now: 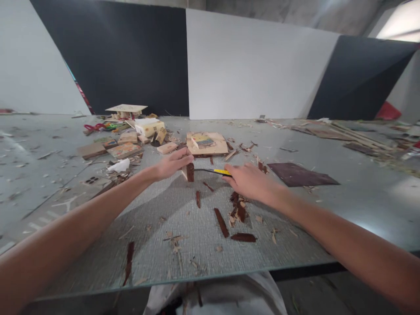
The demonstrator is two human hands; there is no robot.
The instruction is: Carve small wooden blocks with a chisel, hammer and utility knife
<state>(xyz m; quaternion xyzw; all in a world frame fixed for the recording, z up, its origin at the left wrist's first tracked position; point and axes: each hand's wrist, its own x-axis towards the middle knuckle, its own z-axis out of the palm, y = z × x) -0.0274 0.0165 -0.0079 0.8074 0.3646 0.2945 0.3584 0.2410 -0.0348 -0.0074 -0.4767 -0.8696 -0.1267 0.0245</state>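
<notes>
In the head view, my left hand (175,162) grips the top of a small wooden block (190,172). The block stands upright on the grey table, pale on one side and dark reddish-brown on the other. My right hand (247,178) is closed around the yellow and black handle of a knife-like tool (223,172). Its thin dark blade (204,169) points left and reaches the block's brown side; whether it cuts in, I cannot tell. Reddish-brown strips (221,222) and a heap of shavings (239,209) lie in front of my hands.
Behind the block, a wooden board (206,148) carries a small colourful piece. Wood blocks (124,150), a cream box (149,127) and scraps crowd the left. A dark brown sheet (302,174) lies right, with long strips (357,135) beyond. The glass table edge (197,278) is nearest me.
</notes>
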